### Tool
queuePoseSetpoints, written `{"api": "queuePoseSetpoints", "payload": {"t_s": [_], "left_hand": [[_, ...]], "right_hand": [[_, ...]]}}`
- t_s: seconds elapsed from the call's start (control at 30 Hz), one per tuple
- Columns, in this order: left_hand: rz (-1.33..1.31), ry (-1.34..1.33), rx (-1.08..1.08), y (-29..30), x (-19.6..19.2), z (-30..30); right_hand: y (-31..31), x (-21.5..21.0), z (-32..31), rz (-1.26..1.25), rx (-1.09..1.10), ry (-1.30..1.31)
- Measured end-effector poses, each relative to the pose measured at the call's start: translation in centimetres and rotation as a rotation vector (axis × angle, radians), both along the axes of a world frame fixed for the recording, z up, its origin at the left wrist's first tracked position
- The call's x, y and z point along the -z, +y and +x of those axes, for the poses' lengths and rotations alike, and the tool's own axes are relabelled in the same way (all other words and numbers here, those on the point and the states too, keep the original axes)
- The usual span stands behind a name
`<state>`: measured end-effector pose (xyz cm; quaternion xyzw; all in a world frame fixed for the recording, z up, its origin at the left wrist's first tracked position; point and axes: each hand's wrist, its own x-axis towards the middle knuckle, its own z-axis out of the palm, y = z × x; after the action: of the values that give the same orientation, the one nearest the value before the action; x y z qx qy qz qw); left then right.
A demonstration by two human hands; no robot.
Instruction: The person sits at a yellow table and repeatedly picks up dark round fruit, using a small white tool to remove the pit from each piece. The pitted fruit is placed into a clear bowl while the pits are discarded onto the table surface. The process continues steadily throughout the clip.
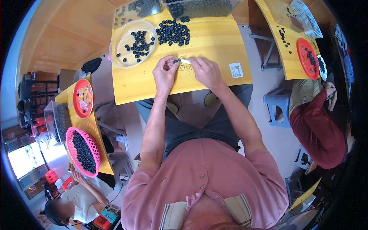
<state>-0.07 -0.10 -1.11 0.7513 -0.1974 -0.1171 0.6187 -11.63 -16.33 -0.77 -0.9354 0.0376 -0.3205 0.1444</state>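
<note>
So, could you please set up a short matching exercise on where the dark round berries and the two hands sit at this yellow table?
Things:
1. clear round dish
2. loose pile of berries
3. left hand
4. right hand

Places or states:
A. holds a small pale tool
B. pinches one dark berry
C. lies bare on the table, right of the dish
D. holds scattered berries, at the table's left

Pairs: 1-D, 2-C, 3-B, 4-A

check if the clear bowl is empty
No, the clear bowl holds scattered dark round fruits, with a bigger heap beside it on the table.
</note>
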Motion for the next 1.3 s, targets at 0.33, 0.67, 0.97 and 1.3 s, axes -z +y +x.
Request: {"api": "queuePoseSetpoints", "payload": {"t_s": [0.33,0.67,0.97,1.3], "left_hand": [[-0.009,-0.007,0.028,-0.15,-0.25,0.00],[-0.079,0.080,0.049,-0.03,-0.33,-0.01],[-0.081,0.087,0.052,-0.02,0.02,0.08],[-0.071,0.085,0.054,0.04,-0.07,0.10]], "right_hand": [[0.08,-0.38,-0.12,-0.017,-0.041,0.056],[-0.05,0.32,0.35,0.009,0.026,0.067],[0.03,0.02,-0.12,-0.047,-0.022,0.074],[-0.04,0.23,0.09,-0.029,-0.004,0.092]]}}
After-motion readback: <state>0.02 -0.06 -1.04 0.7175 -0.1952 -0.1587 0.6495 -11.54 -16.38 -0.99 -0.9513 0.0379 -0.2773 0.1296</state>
